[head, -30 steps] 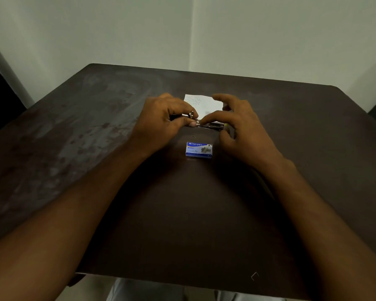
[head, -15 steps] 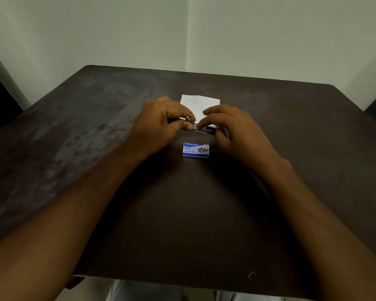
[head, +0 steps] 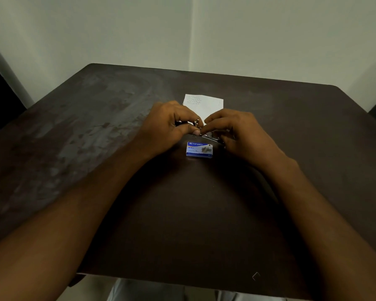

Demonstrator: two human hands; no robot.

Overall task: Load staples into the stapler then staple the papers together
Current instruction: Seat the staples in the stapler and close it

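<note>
Both hands meet at the middle of the dark brown table (head: 269, 213). Left hand (head: 172, 129) is curled shut, thumb and forefinger pinched on the left end of the stapler (head: 211, 137), where a small bright metal part stands upright between the fingertips. Right hand (head: 237, 131) is also curled, its fingertips pinched against those of the left hand at the same point; its palm covers the right part of the stapler. Whether the right hand grips the stapler body or a strip of staples cannot be told, as the fingers hide the contact.

Stapler: dark, with a shiny metal rail. Only a short length shows, running from the fingertips toward the near right, under the right hand. It lies low over the tabletop; whether it rests on the surface cannot be told.

Staple box (head: 199, 149): small, blue and white, flat on the table just near of the stapler and between the two wrists, not touched by either hand. The top face reads "kangaro" in white letters on a blue band. Smaller print below it is too fine to read.

Papers (head: 204, 104): white, flat on the table just far of the hands; the near edge is hidden behind the fingers. Faint handwritten lines show at the far left corner; they are illegible.

One loose bent staple (head: 256, 275) lies near the table's near edge, right of centre, well apart from the hands.
</note>
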